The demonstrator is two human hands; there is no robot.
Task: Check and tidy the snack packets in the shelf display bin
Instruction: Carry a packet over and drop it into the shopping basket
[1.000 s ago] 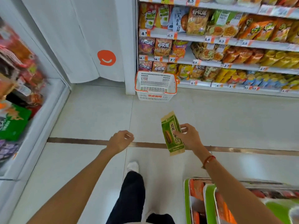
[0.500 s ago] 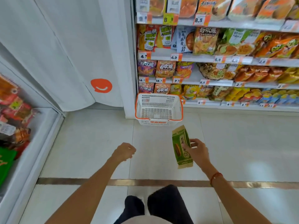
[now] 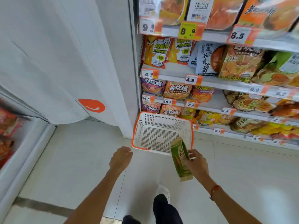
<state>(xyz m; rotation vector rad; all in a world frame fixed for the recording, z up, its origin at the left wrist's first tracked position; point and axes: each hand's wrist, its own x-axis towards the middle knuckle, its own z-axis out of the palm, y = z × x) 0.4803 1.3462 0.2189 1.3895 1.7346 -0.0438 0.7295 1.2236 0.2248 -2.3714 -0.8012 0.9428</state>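
Right hand (image 3: 196, 164) grips a green snack packet (image 3: 181, 160) by its long edge, fingers and thumb curled round it. Packet is held upright, tilted a little, its top end overlapping the near right corner of the basket (image 3: 137, 131) in view; whether it touches the rim cannot be told. Red cord bracelet (image 3: 214, 190) on the right wrist.

Left hand (image 3: 121, 157) is curled into a loose fist, holding nothing, just beside the basket's near left corner and apart from it.

Basket: white perforated plastic with an orange rim, standing on the pale tiled floor (image 3: 72, 159) at the foot of the shelving (image 3: 210, 83). Nothing lies inside it.

Shelving fills the upper right: several tiers of noodle and snack packs, orange-and-white price tags along each edge. Lowest tier sits right behind the basket.

Left of the shelving, a white curtain (image 3: 56, 62) with an orange smile logo (image 3: 91, 105) hangs to the floor. Far left, a white chest cabinet (image 3: 29, 151) with red packets, blurred.

Below, one dark trouser leg (image 3: 165, 209) and a white shoe (image 3: 163, 190) stand on the tiles between the arms.
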